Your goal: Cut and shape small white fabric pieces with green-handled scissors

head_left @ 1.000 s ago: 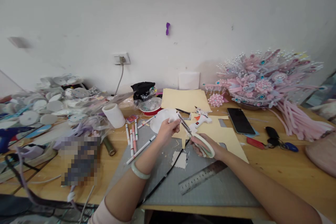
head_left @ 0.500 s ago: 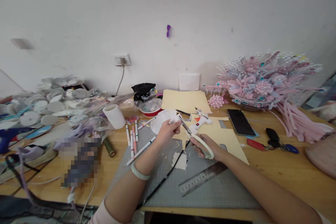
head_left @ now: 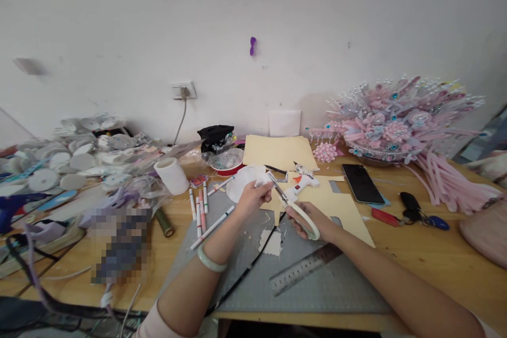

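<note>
My left hand (head_left: pixel 255 196) is pinched closed near the middle of the mat, on something too small to make out. White-handled scissors (head_left: pixel 304 220) are gripped in my right hand (head_left: pixel 307 219), their blades pointing up and left to the fingertips of my left hand. Beneath both hands lies a grey cutting mat (head_left: pixel 237 290). A ragged cream paper scrap (head_left: pixel 271 243) and a steel ruler (head_left: pixel 301 270) rest on it. Behind my right hand is cream card (head_left: pixel 352 211) with cut-outs, and a white glue gun (head_left: pixel 304 184) lies on that card.
Markers (head_left: pixel 202 206) and a white roll (head_left: pixel 171 175) are left of the mat. To the right are a phone (head_left: pixel 362 184), keys (head_left: pixel 412 206) and a pink beaded ornament (head_left: pixel 396 127). White discs (head_left: pixel 43 179) pile up far left. A black cable (head_left: pixel 241 277) crosses the mat.
</note>
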Available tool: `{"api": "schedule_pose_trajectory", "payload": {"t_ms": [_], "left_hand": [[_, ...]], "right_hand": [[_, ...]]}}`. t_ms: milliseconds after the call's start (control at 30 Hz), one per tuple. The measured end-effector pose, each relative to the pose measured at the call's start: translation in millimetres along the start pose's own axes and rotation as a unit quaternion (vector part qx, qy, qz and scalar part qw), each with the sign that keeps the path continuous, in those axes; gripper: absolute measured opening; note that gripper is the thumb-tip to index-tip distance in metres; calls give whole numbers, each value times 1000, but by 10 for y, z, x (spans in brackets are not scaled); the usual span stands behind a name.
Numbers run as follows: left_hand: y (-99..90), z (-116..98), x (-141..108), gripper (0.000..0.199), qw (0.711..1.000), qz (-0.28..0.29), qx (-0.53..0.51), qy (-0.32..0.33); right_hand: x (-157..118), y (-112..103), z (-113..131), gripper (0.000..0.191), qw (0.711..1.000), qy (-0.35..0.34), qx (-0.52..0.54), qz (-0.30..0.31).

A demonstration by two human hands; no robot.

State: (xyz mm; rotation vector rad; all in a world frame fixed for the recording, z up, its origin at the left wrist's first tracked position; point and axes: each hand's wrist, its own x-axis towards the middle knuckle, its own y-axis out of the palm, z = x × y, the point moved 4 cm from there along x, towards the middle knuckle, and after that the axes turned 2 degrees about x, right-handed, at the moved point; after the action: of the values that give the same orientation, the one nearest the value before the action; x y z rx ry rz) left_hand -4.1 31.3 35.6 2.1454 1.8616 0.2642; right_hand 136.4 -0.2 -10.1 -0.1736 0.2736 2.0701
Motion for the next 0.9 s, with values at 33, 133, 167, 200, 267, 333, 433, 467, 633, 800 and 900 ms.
{"api": "schedule_pose_trajectory", "payload": {"t_ms": [33,133,167,200,267,333,433,467,633,800,900], "left_hand": [[-3,5,4,28,1000,2,-1,0],[-8,22,17,28,1000,10,0,2],[-10,26,19,29,1000,11,1,3],[-12,27,20,29,1000,11,2,4],[-14,22,17,28,1000,9,2,6],[-15,10,9,27,1000,7,-2,8],[-23,-10,-2,28,1000,0,-15,11],[-28,-15,-3,29,1000,-3,-21,14],[-65,-37,18,35,997,-27,-60,38],[-121,-52,39,37,991,-70,-91,70],[-126,-49,31,38,991,-70,-90,77]], "right_hand": [[-4,4,5,41,1000,2,-2,-1],[-20,26,28,41,1000,2,2,7],[-27,33,38,41,1000,2,3,7],[-34,37,48,41,1000,3,-2,2],[-48,37,63,41,1000,11,-17,-15],[-58,37,70,42,999,27,-36,-21],[-62,19,69,44,997,45,-58,-11],[-63,1,78,44,997,37,-68,-13],[-110,-122,222,33,959,-86,-260,-72],[-125,-209,237,22,843,-49,-506,-173],[-114,-178,260,32,825,-97,-528,-175]]}}
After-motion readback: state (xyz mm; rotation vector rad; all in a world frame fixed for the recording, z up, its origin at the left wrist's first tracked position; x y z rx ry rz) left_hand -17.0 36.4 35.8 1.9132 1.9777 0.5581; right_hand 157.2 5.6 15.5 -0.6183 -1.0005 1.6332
